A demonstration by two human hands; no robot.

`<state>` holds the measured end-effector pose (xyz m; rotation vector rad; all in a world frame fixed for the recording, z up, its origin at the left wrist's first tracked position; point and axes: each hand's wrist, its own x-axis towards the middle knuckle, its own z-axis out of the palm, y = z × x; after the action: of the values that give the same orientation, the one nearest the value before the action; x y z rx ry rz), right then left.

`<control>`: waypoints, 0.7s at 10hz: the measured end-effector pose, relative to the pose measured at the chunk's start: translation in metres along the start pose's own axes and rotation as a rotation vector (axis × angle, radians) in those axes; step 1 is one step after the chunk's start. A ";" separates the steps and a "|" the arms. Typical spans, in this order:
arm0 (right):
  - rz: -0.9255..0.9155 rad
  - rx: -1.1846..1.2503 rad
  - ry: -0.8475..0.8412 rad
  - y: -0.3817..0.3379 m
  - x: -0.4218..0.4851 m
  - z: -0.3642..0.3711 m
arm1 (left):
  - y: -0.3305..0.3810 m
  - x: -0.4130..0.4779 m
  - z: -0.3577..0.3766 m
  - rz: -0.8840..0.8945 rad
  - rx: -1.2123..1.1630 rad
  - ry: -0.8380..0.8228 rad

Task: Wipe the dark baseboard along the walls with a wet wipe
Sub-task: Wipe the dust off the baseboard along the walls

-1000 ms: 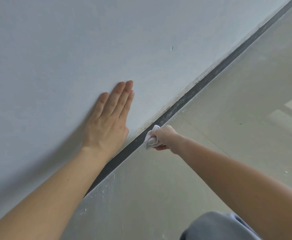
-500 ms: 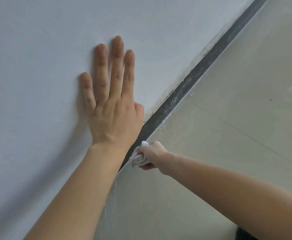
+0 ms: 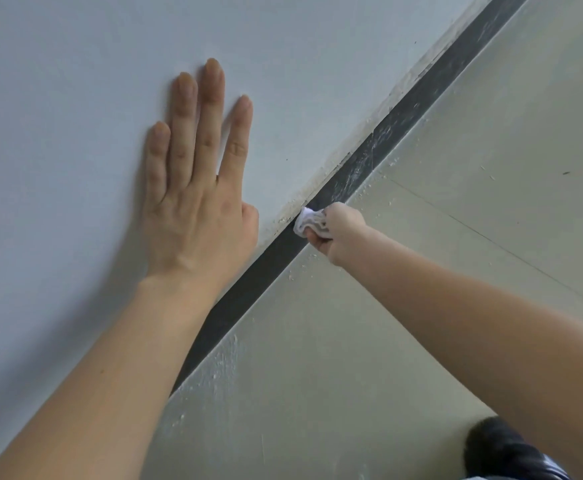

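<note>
The dark baseboard (image 3: 401, 119) runs diagonally from the lower left to the top right, between wall and floor. Beyond my hand it is streaked with pale dust and scratches; the stretch nearer me looks plain dark. My right hand (image 3: 340, 233) is shut on a crumpled white wet wipe (image 3: 309, 223), pressed against the baseboard. My left hand (image 3: 198, 188) lies flat on the pale wall (image 3: 75, 98), fingers spread, holding nothing, just left of the wipe.
A pale greenish tiled floor (image 3: 456, 237) fills the right side, with white specks of debris along the baseboard's foot and a thin tile joint. A dark shoe (image 3: 504, 452) shows at the bottom right.
My right hand has slid the wipe farther along the baseboard toward the upper right. The view has come closer, and my left hand's fingers have spread wider on the wall.
</note>
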<state>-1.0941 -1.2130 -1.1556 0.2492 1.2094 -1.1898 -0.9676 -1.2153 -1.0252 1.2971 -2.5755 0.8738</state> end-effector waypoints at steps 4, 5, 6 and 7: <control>0.193 -0.160 0.019 0.062 -0.007 -0.017 | 0.006 0.003 0.000 -0.018 -0.042 -0.033; 0.129 -0.069 0.013 0.056 -0.002 -0.004 | 0.000 0.001 0.000 -0.001 -0.029 -0.034; -0.021 -0.124 0.059 0.022 0.011 -0.005 | -0.003 -0.003 0.002 0.014 -0.013 -0.040; -0.150 -0.164 0.114 -0.007 0.023 -0.018 | -0.003 -0.006 0.004 0.011 -0.021 -0.036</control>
<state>-1.1133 -1.2162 -1.1787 0.1052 1.4380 -1.2100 -0.9614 -1.2144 -1.0292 1.3064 -2.6136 0.8312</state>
